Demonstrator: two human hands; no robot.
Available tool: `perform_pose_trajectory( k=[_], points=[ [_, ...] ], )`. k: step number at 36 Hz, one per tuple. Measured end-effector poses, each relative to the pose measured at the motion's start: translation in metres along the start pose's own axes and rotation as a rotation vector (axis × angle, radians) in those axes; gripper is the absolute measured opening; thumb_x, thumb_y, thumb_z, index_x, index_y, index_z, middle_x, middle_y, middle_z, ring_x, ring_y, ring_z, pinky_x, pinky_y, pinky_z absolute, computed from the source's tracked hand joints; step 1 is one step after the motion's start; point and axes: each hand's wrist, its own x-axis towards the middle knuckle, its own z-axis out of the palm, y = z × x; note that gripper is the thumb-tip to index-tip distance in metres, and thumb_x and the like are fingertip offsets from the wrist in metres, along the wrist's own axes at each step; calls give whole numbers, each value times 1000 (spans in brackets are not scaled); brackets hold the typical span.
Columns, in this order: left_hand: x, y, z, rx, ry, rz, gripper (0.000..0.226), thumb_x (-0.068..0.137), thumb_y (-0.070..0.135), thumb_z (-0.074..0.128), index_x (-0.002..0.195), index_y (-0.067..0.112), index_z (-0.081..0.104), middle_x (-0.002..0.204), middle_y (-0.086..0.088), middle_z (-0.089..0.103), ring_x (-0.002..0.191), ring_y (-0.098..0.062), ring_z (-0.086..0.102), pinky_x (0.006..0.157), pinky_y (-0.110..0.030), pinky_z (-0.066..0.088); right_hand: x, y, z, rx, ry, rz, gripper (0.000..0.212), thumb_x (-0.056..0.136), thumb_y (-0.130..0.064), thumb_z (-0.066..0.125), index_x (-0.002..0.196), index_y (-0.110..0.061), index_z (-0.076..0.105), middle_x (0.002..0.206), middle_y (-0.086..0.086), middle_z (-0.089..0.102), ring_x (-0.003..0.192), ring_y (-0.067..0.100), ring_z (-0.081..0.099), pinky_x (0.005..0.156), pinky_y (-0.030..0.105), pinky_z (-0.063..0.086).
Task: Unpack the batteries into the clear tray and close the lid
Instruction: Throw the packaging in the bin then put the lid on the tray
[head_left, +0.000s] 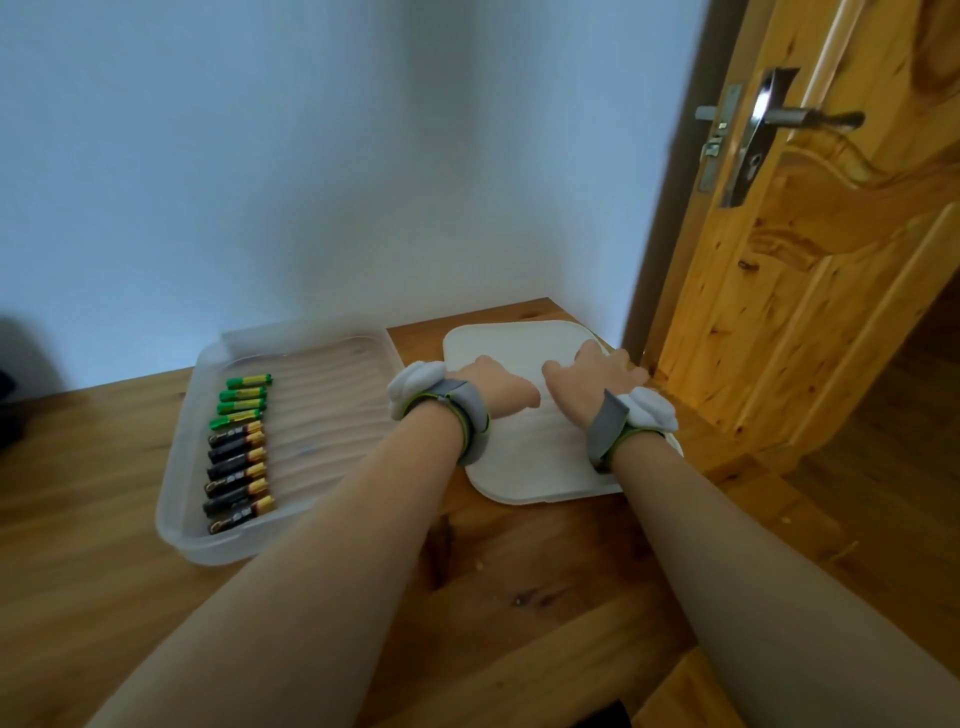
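The lid lies flat on the table beneath both hands. The left hand and right hand rest on it, fingers fairly straight, gripping nothing. Just left, the uncovered tray holds green batteries above black batteries, one column along its left side.

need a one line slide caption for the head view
The left hand and right hand rest on the white lid beside the clear tray holding a row of batteries.
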Motion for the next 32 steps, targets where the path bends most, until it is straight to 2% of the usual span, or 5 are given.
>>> perform_pose_trajectory(
  k=[4, 9, 14, 21, 32],
  points=[
    [-4, 3, -6, -103, 32, 30, 55, 90, 38, 64, 135, 8, 49, 128, -9, 57, 104, -25, 54, 84, -32, 42, 2, -3, -1, 11, 31, 26, 61, 85, -58, 43, 130, -20, 57, 132, 15, 56, 118, 39, 53, 94, 50, 41],
    [0, 1, -8, -158, 175, 30, 25, 89, 33, 61, 85, 16, 43, 79, 4, 44, 67, -13, 42, 92, -38, 49, -2, -5, -9, 56, 38, 36, 47, 88, -51, 46, 121, -19, 57, 109, 10, 49, 92, 32, 46, 77, 43, 36],
    [-11, -6, -17, -137, 293, 8, 55, 82, 39, 58, 133, 21, 46, 135, -11, 50, 119, -36, 48, 101, -44, 42, -8, -17, -15, 137, 57, 15, 51, 84, -50, 44, 124, -21, 57, 120, 10, 54, 94, 31, 45, 80, 44, 36],
    [-24, -32, -37, -173, 417, 6, 62, 83, 35, 55, 143, 25, 39, 141, -14, 43, 128, -40, 38, 107, -49, 36, -30, -48, -24, 183, 99, -129, 42, 85, -47, 46, 114, -19, 59, 102, 6, 56, 80, 25, 49, 73, 42, 41],
    [-52, -102, -79, -116, 476, -96, 65, 78, 43, 54, 138, 23, 43, 138, -14, 50, 128, -40, 42, 107, -47, 36, -75, -115, -19, 211, -54, -315, 42, 91, -51, 52, 121, -22, 55, 133, 13, 53, 122, 42, 50, 100, 49, 44]
  ],
)
